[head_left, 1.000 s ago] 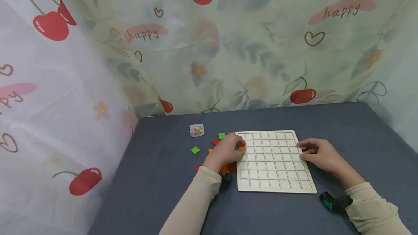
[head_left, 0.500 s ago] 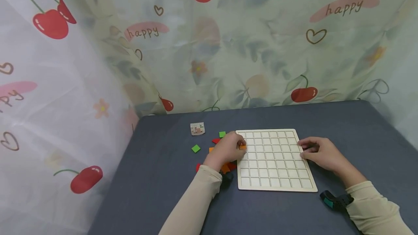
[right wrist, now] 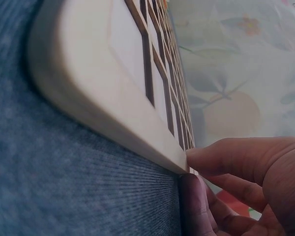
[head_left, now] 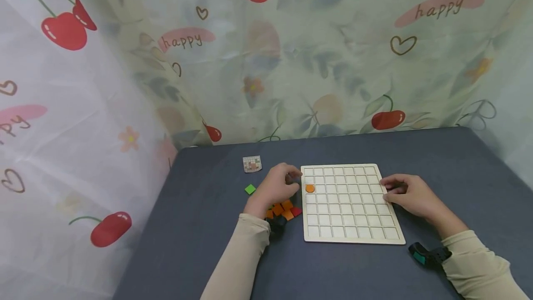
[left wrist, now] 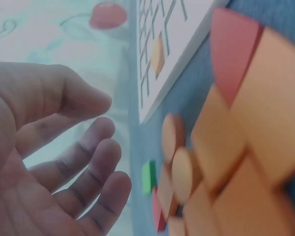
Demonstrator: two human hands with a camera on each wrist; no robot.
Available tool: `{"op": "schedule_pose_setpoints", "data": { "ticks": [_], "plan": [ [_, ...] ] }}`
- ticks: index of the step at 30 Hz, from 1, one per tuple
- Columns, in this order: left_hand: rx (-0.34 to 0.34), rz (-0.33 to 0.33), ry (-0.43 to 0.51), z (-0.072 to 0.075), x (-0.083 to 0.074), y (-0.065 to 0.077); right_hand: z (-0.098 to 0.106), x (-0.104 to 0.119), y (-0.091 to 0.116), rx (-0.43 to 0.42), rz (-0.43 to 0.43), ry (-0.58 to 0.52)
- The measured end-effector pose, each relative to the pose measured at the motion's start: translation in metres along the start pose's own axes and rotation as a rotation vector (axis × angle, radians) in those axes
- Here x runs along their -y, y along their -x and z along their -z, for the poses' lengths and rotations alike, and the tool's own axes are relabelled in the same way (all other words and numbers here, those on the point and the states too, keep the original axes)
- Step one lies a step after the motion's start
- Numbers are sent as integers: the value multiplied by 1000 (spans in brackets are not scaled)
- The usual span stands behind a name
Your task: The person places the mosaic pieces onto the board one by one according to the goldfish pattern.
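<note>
A pale wooden grid board (head_left: 351,209) lies flat on the table. One orange round piece (head_left: 310,189) sits in a cell of its left column. My left hand (head_left: 275,188) hovers just beyond the board's left edge, fingers loosely bent and holding nothing; thumb and fingertips stand apart in the left wrist view. Below it lies a pile of orange tiles (left wrist: 253,196) with a red piece (left wrist: 232,51) beside them. With thumb and forefinger, my right hand (head_left: 410,196) pinches the board's right edge, the thumb (right wrist: 221,155) on top.
A green square tile (head_left: 250,189) lies left of the pile, and a small card with a coloured grid (head_left: 252,164) is farther back. The dark table (head_left: 187,244) ends at a printed cloth backdrop (head_left: 291,115).
My left hand has let go of the orange round piece, leaving it on the board, and has drawn back to the left. My right hand stays at the board's edge.
</note>
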State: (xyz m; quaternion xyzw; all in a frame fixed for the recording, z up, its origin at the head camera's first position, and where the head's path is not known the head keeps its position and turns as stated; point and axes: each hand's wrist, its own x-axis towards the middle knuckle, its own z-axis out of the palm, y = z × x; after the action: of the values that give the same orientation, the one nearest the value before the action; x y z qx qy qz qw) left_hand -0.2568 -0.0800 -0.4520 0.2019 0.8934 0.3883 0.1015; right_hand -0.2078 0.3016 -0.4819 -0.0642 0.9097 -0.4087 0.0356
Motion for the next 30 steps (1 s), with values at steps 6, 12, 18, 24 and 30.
{"op": "schedule_pose_setpoints", "data": {
  "ticks": [6, 12, 18, 24, 30],
  "plan": [
    [-45, 34, 45, 10, 12, 8, 0, -2, 0, 0, -1, 6],
    [-51, 71, 39, 7, 17, 15, -4, -3, -1, 3, -12, 8],
    [-33, 79, -8, 0, 15, 15, -4, -2, -1, 7, -6, 15],
    [-33, 102, -54, -5, 13, 11, -2, -1, 0, -2, 0, 21],
    [-47, 108, -97, -7, 14, 8, -1, 0, 0, -3, -2, 17]
  ]
}}
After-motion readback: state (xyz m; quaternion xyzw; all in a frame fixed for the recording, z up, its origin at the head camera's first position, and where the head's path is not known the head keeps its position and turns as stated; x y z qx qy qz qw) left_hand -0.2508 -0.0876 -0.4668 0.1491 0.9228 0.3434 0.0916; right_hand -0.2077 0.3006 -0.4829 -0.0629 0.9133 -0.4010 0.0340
